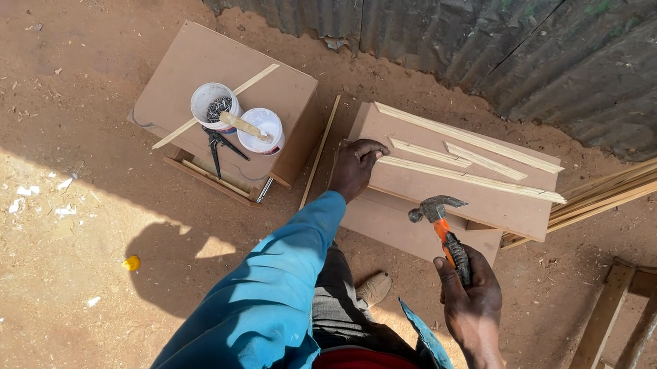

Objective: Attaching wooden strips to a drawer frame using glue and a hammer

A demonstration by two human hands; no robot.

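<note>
Left hand [355, 165]: fingers pressed flat on the thin wooden strip [469, 178], nothing gripped.
Right hand [471, 295]: closed around the hammer [441, 220] handle, head raised above the board.
Strip: lies along the brown board [442, 197], apparently flush.
Board: rests on the dirt floor [33, 242].

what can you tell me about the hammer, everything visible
The claw hammer has a dark grey metal head with a curved claw, an orange neck and a black grip. The right hand is closed around the grip and holds it raised, head tilted up and to the left, over the near edge of the brown board box. The head appears clear of the board, touching nothing but the hand.
</note>
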